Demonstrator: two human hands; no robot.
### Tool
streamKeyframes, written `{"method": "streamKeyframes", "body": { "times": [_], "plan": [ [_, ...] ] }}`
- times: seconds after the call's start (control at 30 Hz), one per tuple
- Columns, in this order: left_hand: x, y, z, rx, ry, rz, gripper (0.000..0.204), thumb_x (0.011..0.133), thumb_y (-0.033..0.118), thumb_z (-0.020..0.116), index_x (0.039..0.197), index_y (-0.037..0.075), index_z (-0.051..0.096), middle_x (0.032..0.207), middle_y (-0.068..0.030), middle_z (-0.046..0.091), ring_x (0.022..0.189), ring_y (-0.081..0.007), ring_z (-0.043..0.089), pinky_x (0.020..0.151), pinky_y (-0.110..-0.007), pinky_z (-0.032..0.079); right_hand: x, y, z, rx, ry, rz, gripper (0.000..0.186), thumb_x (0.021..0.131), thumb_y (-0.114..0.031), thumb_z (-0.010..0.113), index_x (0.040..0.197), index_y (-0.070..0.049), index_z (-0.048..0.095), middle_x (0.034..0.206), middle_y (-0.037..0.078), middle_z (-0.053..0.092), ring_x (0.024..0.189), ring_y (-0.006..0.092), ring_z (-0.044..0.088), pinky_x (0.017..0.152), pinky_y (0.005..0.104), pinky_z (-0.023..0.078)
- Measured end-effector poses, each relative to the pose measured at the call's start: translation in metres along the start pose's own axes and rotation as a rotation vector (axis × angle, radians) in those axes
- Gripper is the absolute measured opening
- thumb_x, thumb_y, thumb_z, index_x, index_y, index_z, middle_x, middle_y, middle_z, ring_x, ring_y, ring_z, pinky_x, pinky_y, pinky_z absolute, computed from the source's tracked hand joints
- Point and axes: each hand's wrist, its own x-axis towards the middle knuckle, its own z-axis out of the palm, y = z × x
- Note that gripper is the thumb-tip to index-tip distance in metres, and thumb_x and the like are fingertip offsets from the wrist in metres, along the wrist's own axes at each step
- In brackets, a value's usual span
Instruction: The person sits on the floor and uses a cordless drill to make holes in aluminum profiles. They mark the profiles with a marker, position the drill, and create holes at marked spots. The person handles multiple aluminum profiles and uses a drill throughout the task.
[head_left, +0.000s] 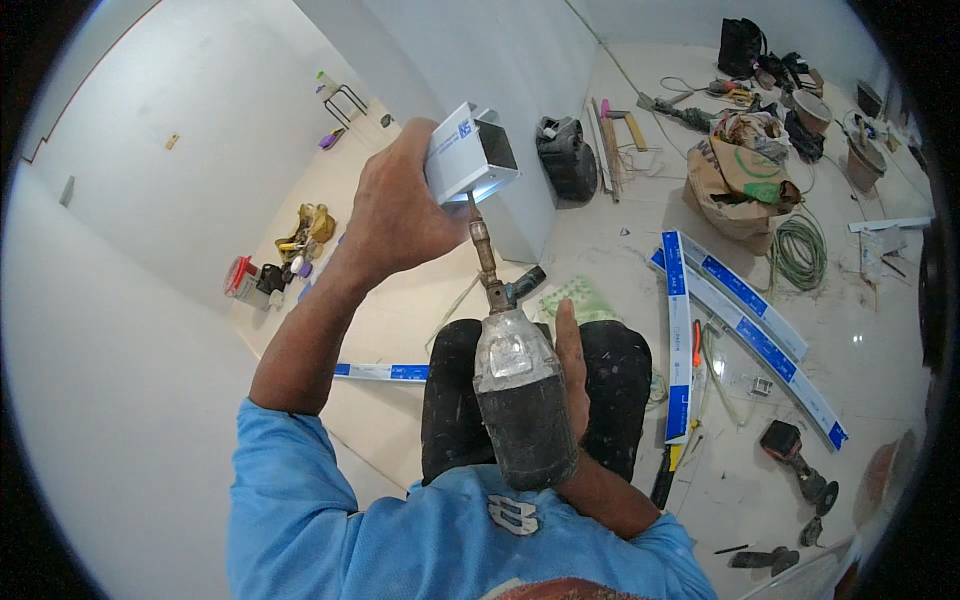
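My left hand (395, 205) is closed on a short white metal channel piece (455, 160) with blue print and a dark open end, held up above my knees. A worn power driver (525, 420), with a silver front housing and a dark body, points away from me. Its long bit (477, 230) meets the underside of the channel, though exact contact is hard to tell. My right hand (572, 365) grips the driver from behind on its right side, one finger stretched along the housing; the handle and other fingers are hidden.
Long white-and-blue strips (676, 340) lie right of my knees, near a cordless grinder (800, 460) and a green hose coil (798, 255). A paper sack (735, 195) and black container (568, 160) stand farther off. A white wall (120, 420) rises on the left.
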Motion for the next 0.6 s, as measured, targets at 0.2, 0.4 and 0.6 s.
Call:
{"method": "streamKeyframes", "body": {
  "times": [0.2,0.4,0.6],
  "plan": [
    [0.005,0.006,0.002,-0.003,0.008,0.043,0.055,0.068,0.014,0.087,0.113,0.000,0.058,0.091,-0.0209,0.072,0.084,-0.0381,0.075,0.078,-0.047,0.059,0.001,-0.007,0.021,-0.281,0.256,-0.152,0.103,0.095,-0.026,0.087,0.172,0.000,0.024,0.129,0.021,0.072,0.105,0.0243,0.078,0.089,0.0352,0.066],
    [0.008,-0.002,0.008,-0.036,0.016,0.059,0.053,0.068,0.015,0.088,0.109,-0.002,0.059,0.087,-0.0231,0.072,0.080,-0.0395,0.076,0.075,-0.047,0.059,-0.002,-0.002,0.011,-0.588,0.288,-0.128,0.106,0.094,-0.033,0.087,0.174,-0.007,0.022,0.146,0.024,0.064,0.114,0.0292,0.076,0.094,0.0394,0.066],
    [0.012,-0.004,0.012,-0.016,-0.017,-0.013,0.058,0.064,0.011,0.088,0.116,0.004,0.062,0.097,-0.0151,0.071,0.091,-0.0312,0.074,0.083,-0.045,0.059,0.002,0.008,-0.006,-0.908,0.265,-0.166,0.075,0.113,-0.020,0.058,0.177,-0.026,0.017,0.139,0.025,0.067,0.098,0.0300,0.082,0.076,0.0430,0.074]
  ]
}}
